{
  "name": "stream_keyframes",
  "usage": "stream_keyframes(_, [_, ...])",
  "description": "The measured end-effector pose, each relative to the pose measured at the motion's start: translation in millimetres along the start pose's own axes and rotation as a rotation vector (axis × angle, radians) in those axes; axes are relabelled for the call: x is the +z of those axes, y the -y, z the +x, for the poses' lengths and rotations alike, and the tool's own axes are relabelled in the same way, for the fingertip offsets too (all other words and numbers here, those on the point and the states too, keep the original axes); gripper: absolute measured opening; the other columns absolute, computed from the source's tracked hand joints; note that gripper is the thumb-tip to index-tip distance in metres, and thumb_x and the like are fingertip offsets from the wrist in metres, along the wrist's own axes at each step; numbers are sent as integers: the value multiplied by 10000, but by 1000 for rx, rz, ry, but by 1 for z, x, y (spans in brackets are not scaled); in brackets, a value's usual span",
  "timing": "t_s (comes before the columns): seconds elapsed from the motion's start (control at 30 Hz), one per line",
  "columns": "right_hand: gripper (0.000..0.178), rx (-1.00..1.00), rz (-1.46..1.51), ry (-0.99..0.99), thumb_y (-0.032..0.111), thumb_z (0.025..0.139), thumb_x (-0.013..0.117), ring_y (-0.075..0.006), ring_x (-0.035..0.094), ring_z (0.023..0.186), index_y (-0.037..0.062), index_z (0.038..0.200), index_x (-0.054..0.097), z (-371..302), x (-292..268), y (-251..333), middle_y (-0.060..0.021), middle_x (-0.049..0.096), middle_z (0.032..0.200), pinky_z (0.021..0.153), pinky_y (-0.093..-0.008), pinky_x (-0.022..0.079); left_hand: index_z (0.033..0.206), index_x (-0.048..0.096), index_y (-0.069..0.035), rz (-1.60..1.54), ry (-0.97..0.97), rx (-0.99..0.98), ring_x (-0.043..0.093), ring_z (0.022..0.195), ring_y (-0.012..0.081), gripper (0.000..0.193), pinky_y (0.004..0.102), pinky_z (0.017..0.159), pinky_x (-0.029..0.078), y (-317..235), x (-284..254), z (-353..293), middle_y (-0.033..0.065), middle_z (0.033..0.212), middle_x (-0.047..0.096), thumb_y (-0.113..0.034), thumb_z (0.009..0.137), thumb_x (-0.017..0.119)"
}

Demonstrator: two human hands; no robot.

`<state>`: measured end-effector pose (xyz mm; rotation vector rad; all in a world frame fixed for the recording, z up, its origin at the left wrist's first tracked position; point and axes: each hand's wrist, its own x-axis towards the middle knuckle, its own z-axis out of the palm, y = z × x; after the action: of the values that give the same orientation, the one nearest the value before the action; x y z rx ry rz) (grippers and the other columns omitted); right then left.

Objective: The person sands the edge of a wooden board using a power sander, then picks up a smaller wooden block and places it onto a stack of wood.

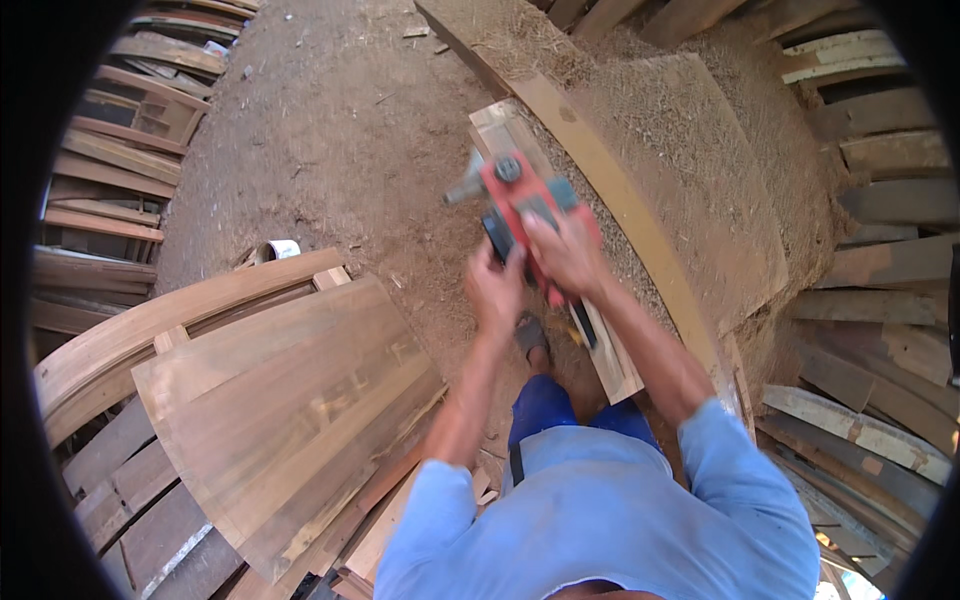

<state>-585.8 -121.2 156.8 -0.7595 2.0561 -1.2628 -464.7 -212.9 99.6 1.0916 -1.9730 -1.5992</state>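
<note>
A red electric hand planer [527,192] with a black side cover rests over a long, pale wooden board [620,372]. My right hand [570,252] is closed round the planer's rear handle. Against the black side part, my left hand [494,290] presses with thumb and curled fingers. The planer's front knob points up and away from me, and its outline is slightly blurred. Beneath the tool the middle of the board is hidden; its far end and near end show.
Along the board's right runs a workbench edge [640,215], with shavings lying beside it. At left lie a wide wooden panel [290,400] and a frame [180,300], near a white cup [283,249]. Stacked planks [890,260] line both sides. My sandalled foot [531,335] stands on the dirt floor.
</note>
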Motion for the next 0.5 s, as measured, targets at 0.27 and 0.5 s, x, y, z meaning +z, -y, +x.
stream_keyframes(0.27, [417,141,90,-38,402,989,510,-211,608,650,0,938,612,-22,4,10,-108,600,700,594,-381,472,1246,673,-26,-42,-37,-124,680,860,178,399,328,751,540,13,3,-21,101,953,665,-157,879,759])
stream_keyframes(0.5, [208,-375,-339,-185,226,973,538,-302,663,624,72,1080,630,149,7,27,-168,656,683,551,-444,493,1081,725,11,-49,-15,51,647,718,119,281,331,662,523,-22,-13,161,94,841,747,-209,904,733])
